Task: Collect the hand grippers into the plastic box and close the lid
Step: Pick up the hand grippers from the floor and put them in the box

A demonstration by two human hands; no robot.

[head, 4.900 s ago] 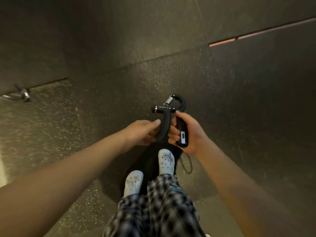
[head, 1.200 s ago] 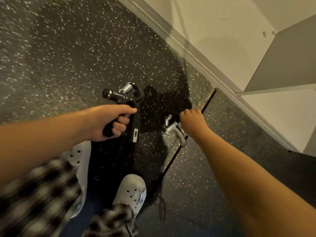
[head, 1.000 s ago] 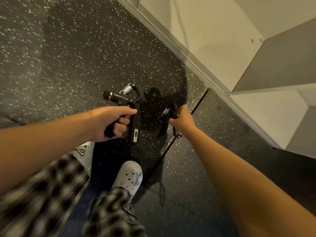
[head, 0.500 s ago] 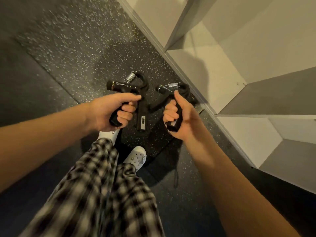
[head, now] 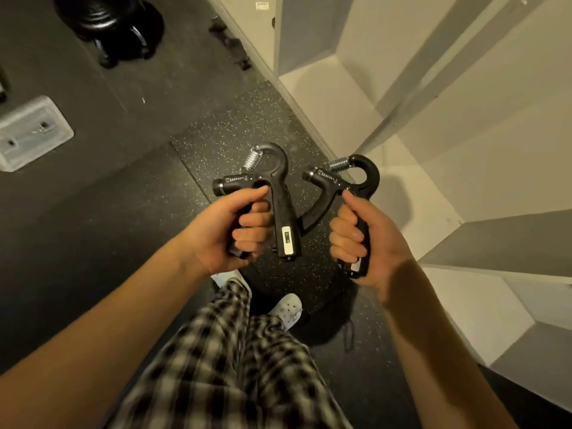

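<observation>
— Black gripper (head: pixel 278 196), centre frame: held?
— Left grip (head: pixel 226 233) curled fully round its handle. Right grip (head: pixel 374 243) wraps the second gripper (head: pixel 373 181) beside it, both off the floor (head: pixel 93 243).
— Step?
— Pickup looks complete; carrying follows. Box (head: pixel 31 131), upper left, on the floor; lid state unclear, so free one hand first.

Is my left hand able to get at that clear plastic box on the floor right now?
Probably not yet: the left hand grips a hand gripper, and the plastic box lies far off to the left on the floor.
</observation>
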